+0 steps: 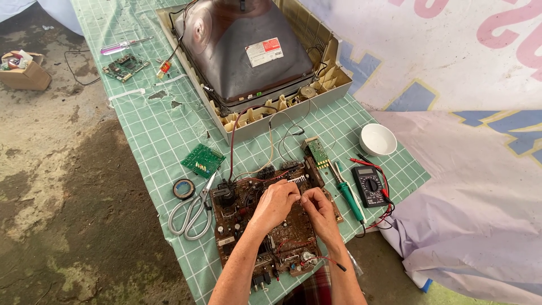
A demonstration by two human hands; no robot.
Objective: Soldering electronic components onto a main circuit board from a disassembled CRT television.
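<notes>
Forearms: both reach up from the bottom edge and meet over the brown circuit board (271, 226)
Left hand (275, 204): fingers curled down onto the board's upper middle, pinching something small; what it holds is hidden under the knuckles
Right hand (318, 210): fingertips pinched just beside the left hand's, seemingly on a thin wire or component lead, too small to tell
Board: lies flat on the green grid cloth (164, 130), crowded with parts, red and black wires trailing off its near edge
Left of the grip: scissors (192, 212), a roll of black tape (183, 188), a small green board (202, 160)
Right of the grip: green-handled screwdriver (349, 195), black multimeter (370, 185) with red leads, white bowl (377, 139)
Beyond the grip: open television set (254, 62), face down in its beige shell, wired to the board
Risk: a tug from either pinch could snap a lead or lift a solder joint, and the wires running to the set could drag the board; loose probe tips near the board could short it
</notes>
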